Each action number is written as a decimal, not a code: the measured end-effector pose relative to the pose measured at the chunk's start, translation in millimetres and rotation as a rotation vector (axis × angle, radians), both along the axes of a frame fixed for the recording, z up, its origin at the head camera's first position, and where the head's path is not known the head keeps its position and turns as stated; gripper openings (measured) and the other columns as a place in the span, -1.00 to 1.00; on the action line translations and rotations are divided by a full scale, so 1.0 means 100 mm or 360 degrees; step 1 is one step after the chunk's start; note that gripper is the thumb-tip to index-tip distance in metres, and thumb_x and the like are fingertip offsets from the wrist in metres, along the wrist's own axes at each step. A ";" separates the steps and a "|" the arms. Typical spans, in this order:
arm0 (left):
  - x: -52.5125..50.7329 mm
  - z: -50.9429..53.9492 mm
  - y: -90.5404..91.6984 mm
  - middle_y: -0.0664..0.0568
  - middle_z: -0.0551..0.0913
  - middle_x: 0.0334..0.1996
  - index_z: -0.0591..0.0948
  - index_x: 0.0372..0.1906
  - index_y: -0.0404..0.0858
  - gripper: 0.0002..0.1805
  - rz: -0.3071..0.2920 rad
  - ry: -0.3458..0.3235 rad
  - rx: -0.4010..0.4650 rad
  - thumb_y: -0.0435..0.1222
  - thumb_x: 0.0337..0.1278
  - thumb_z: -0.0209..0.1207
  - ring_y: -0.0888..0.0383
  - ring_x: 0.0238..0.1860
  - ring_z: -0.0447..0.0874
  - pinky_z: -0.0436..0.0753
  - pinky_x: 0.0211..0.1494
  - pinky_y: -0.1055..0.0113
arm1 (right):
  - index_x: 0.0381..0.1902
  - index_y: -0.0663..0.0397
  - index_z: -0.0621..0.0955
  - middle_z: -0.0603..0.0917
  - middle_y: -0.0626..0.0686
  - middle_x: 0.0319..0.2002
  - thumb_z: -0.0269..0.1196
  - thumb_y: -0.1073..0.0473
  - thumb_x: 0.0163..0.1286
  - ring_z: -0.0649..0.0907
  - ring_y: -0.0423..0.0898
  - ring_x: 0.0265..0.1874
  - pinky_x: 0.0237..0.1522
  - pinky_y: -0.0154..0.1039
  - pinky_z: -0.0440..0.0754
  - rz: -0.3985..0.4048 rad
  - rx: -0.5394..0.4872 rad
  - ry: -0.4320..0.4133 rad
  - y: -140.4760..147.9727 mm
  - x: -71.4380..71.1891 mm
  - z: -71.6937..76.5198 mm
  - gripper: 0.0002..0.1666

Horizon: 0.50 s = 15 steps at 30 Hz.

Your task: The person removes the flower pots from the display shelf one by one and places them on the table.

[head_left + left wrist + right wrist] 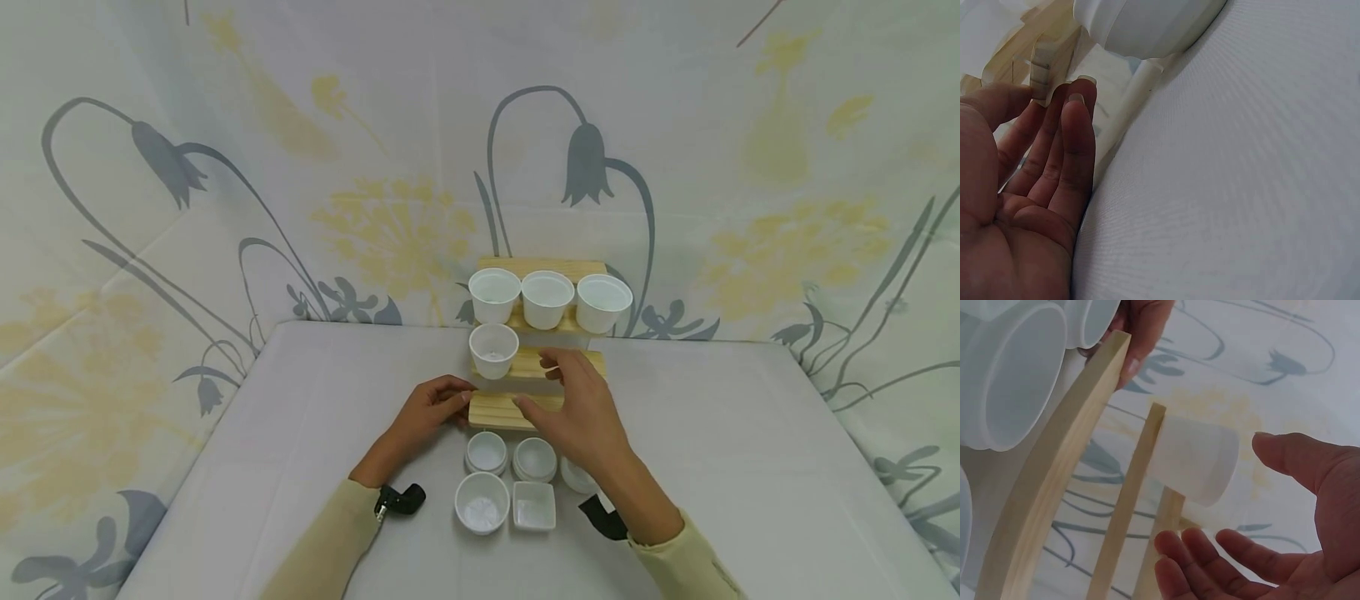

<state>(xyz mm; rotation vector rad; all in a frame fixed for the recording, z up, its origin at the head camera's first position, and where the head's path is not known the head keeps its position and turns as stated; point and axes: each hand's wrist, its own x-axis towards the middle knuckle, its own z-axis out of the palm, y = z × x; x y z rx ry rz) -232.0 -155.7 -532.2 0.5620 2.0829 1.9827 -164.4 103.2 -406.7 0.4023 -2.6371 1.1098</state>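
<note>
A stepped wooden stand [495, 410] with three tiers stands in the middle of the table. My left hand [431, 414] pinches the left end of its lowest tier; in the left wrist view, the thumb [1004, 103] presses one face of the board and fingers lie on the other side. Over the stand's right half hovers my right hand [588, 417], thumb and fingers spread apart with nothing between them. A white cup [493, 352] sits at the left of the middle tier, apart from the right fingers [1235, 550]. Three white cups [548, 298] line the top tier.
In front of the stand are several small white dishes: round ones [486, 454], a wider bowl [482, 503] and a square dish [534, 506]. The right forearm partly covers one round dish [576, 477]. Behind the white table [337, 358] hangs a flower-patterned cloth [397, 150].
</note>
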 end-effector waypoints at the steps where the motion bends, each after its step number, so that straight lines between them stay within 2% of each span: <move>1: 0.00 0.00 0.00 -0.35 0.77 -0.05 0.61 0.22 -0.48 -0.67 -0.0001 0.0002 0.0001 -0.33 0.59 0.17 0.11 -0.19 0.78 0.78 -0.12 0.27 | 0.33 0.18 0.54 0.65 0.16 0.15 0.61 0.09 0.24 0.68 0.11 0.08 0.14 0.07 0.69 0.0000 -0.0006 -0.0010 -0.01 -0.01 0.01 -0.23; 8: 0.02 0.02 0.00 -0.33 0.77 -0.03 0.62 0.22 -0.42 -0.69 0.0016 -0.0038 -0.0012 -0.31 0.60 0.18 0.08 -0.18 0.78 0.79 -0.13 0.27 | 0.38 0.19 0.52 0.64 0.18 0.21 0.60 0.06 0.26 0.67 0.14 0.14 0.18 0.09 0.67 -0.0003 -0.0072 -0.0076 -0.08 -0.10 0.04 -0.18; 15: 0.01 0.01 0.00 -0.34 0.77 -0.04 0.62 0.21 -0.46 -0.68 0.0007 -0.0023 0.0002 -0.31 0.60 0.18 0.10 -0.19 0.79 0.79 -0.13 0.27 | 0.35 0.21 0.53 0.65 0.20 0.19 0.61 0.09 0.24 0.68 0.16 0.13 0.20 0.10 0.67 0.0014 -0.0135 -0.0039 -0.13 -0.19 0.03 -0.19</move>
